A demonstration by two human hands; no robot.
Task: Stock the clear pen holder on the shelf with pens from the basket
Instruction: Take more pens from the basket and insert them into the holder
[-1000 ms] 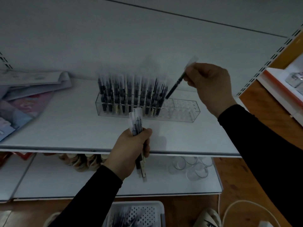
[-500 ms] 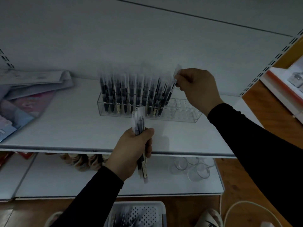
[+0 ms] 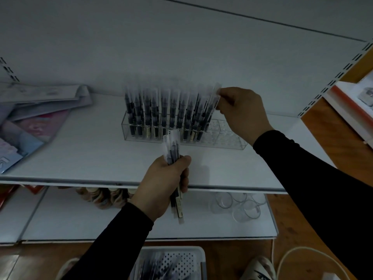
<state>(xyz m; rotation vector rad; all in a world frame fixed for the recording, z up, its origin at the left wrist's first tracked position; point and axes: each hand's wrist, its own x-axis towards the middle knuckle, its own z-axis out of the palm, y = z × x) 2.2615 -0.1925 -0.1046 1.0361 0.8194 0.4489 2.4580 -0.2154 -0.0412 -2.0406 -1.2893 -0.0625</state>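
A clear pen holder (image 3: pixel 228 138) stands on the white shelf (image 3: pixel 90 158), its left and middle slots filled with several upright black pens in clear sleeves (image 3: pixel 161 110); its right end holds none. My right hand (image 3: pixel 240 112) pinches the top of one wrapped pen (image 3: pixel 210 114) that stands tilted in the holder beside the last filled slot. My left hand (image 3: pixel 163 184) grips a bundle of wrapped pens (image 3: pixel 173 158) upright in front of the shelf edge. The white perforated basket (image 3: pixel 171 261) with more pens sits on the floor below.
Booklets and folders (image 3: pixel 36 118) lie on the shelf's left part. On the lower shelf stand clear cups (image 3: pixel 240 205) and a brown stack of items (image 3: pixel 103 197). A shoe (image 3: pixel 258 269) and a white cable (image 3: pixel 292 253) are on the wooden floor.
My right hand brought one pen down from above the holder and leftward into a slot beside the filled rows. My left hand kept its bundle nearly still.
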